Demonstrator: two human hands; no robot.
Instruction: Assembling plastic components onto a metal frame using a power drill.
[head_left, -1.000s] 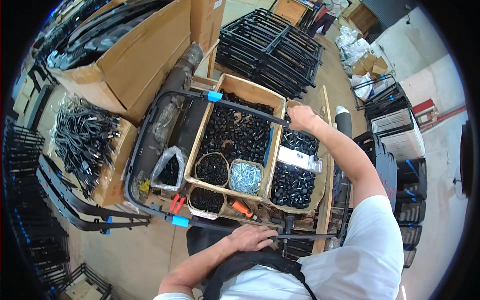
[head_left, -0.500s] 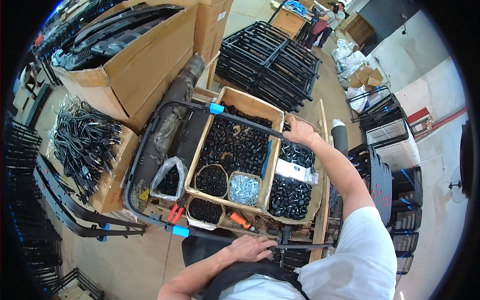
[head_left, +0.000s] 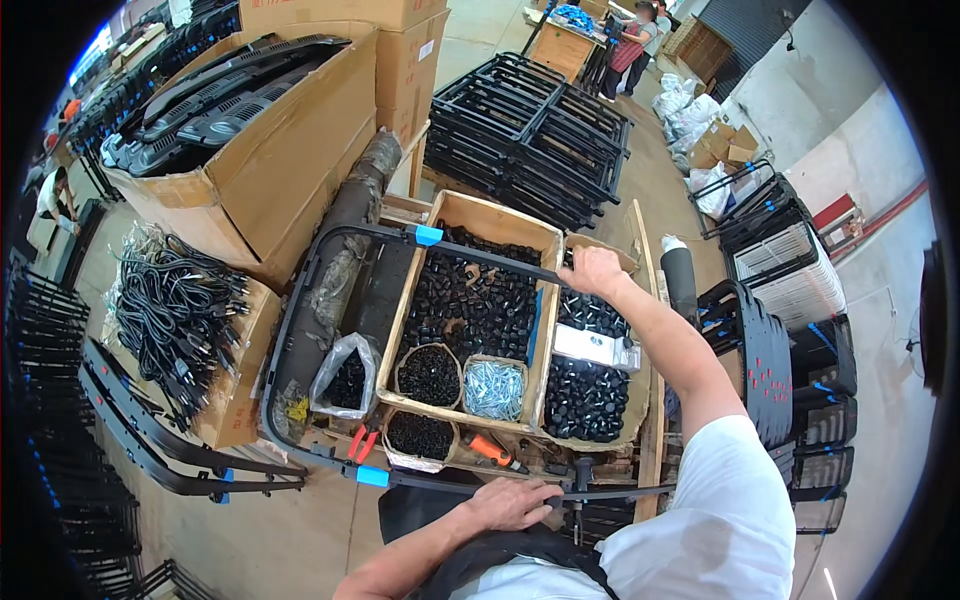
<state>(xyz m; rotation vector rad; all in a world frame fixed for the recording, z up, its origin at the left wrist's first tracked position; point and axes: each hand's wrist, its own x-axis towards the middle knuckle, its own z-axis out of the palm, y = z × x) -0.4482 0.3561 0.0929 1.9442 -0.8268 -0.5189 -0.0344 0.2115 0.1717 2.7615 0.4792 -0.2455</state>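
Note:
A U-shaped black tube frame (head_left: 290,322) with blue wraps on both arms lies across the workbench, its curved end to the left. My right hand (head_left: 595,271) is closed around the far arm near its right end. Closer to my body, my left hand (head_left: 513,503) is closed over the near arm, fingers curled across the tube. Beneath the frame stands a wooden box (head_left: 398,330) of small black plastic parts, holding smaller containers of black pieces and silver screws (head_left: 494,390). An orange-handled tool (head_left: 492,450) and red-handled pliers (head_left: 362,443) lie by the near arm.
At left, a carton (head_left: 290,130) holds black plastic covers, and bundled black cables (head_left: 180,320) lie on another carton. Black frames (head_left: 530,130) are stacked beyond the bench. A box of round black parts (head_left: 585,400) stands right of centre. Other people (head_left: 630,50) are farther off.
The view has shifted slightly, so the bench sits a little lower in the picture. Both hands keep their hold on the tube frame, which has hardly moved against the boxes.

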